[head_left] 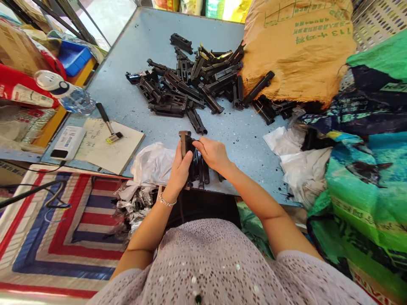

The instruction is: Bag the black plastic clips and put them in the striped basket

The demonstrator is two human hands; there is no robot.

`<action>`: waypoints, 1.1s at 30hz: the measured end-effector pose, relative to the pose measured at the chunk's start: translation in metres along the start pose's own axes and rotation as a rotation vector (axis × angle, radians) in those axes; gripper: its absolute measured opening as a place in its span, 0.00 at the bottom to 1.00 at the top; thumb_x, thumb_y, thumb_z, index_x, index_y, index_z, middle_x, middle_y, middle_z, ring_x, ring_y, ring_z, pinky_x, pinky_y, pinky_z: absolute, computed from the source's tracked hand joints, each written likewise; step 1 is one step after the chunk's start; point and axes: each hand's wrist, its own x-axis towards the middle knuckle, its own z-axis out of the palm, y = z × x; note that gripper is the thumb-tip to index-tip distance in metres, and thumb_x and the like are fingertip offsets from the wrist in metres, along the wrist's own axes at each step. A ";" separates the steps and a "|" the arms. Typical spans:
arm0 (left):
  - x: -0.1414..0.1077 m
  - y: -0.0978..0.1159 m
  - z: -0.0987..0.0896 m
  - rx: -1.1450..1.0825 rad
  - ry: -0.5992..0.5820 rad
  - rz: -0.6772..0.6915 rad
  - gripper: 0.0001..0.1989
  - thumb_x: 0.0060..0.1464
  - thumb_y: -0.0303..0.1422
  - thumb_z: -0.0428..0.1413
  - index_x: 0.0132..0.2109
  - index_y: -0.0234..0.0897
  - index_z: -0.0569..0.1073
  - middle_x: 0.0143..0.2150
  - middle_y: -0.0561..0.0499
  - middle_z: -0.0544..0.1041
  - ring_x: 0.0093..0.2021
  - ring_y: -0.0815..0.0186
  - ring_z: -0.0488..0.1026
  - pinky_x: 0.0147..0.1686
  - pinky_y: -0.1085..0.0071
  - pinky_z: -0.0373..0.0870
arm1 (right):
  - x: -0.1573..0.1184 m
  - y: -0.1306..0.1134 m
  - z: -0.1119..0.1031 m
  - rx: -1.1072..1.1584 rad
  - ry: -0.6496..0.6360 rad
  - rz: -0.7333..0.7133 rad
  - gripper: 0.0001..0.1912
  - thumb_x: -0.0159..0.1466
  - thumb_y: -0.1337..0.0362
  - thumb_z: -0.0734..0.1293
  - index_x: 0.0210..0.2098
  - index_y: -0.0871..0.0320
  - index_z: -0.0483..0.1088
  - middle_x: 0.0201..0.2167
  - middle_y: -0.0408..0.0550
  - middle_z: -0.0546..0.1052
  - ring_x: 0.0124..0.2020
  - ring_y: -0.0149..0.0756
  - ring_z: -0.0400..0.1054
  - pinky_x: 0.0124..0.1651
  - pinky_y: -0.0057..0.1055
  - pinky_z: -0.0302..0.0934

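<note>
My left hand (pixel 179 173) is wrapped round a long black plastic part (pixel 185 138), its thumb lying along the near side. The part's wider end points away from me. Close on its right, my right hand (pixel 215 153) is closed in a pinch with the fingertips at the side of this part; what lies between them is too small to make out. Under and between both hands, several more black parts (pixel 201 171) lie side by side at the table's near edge, partly hidden. Farther off, a loose heap of similar black parts (pixel 187 87) spreads over the blue table (pixel 143 38).
An orange woven sack (pixel 295 51) leans over the heap's right side. To the left are a water bottle (pixel 74 97), a white device (pixel 68 142), and a brush (pixel 110 129) on a paper pad (pixel 127 146). Clear plastic bags (pixel 152 163) lie beside my left hand.
</note>
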 end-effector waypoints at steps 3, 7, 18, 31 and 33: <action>0.004 0.000 -0.006 0.020 0.124 -0.017 0.30 0.66 0.51 0.50 0.67 0.41 0.63 0.66 0.45 0.70 0.67 0.59 0.66 0.67 0.65 0.61 | -0.028 -0.018 0.010 0.029 -0.091 -0.159 0.28 0.75 0.43 0.51 0.35 0.56 0.69 0.31 0.50 0.75 0.34 0.40 0.68 0.35 0.33 0.53; 0.008 -0.007 -0.026 0.182 0.179 -0.009 0.27 0.68 0.50 0.48 0.65 0.39 0.65 0.62 0.44 0.73 0.63 0.59 0.70 0.64 0.65 0.63 | -0.052 -0.026 0.025 -0.013 -0.228 -0.292 0.27 0.74 0.43 0.55 0.35 0.58 0.70 0.31 0.51 0.77 0.33 0.39 0.70 0.34 0.33 0.52; 0.017 -0.036 -0.015 1.038 -0.082 -0.227 0.29 0.69 0.45 0.40 0.67 0.31 0.64 0.42 0.32 0.82 0.44 0.42 0.81 0.46 0.49 0.72 | 0.082 0.051 0.047 -0.206 -0.138 0.286 0.28 0.71 0.55 0.63 0.63 0.66 0.62 0.59 0.69 0.71 0.57 0.57 0.65 0.52 0.45 0.63; 0.018 -0.014 0.022 -0.086 -0.118 -0.057 0.32 0.63 0.54 0.52 0.66 0.40 0.64 0.57 0.42 0.75 0.50 0.60 0.76 0.50 0.64 0.73 | -0.058 0.031 -0.036 0.663 -0.140 0.389 0.20 0.69 0.51 0.62 0.53 0.56 0.71 0.38 0.47 0.78 0.37 0.37 0.72 0.38 0.32 0.65; 0.016 -0.005 0.035 -0.305 -0.128 -0.180 0.25 0.61 0.50 0.55 0.58 0.39 0.71 0.49 0.46 0.78 0.42 0.64 0.76 0.41 0.69 0.73 | -0.070 0.014 -0.040 0.523 -0.132 0.242 0.19 0.73 0.50 0.58 0.46 0.56 0.72 0.38 0.48 0.77 0.39 0.38 0.71 0.44 0.34 0.64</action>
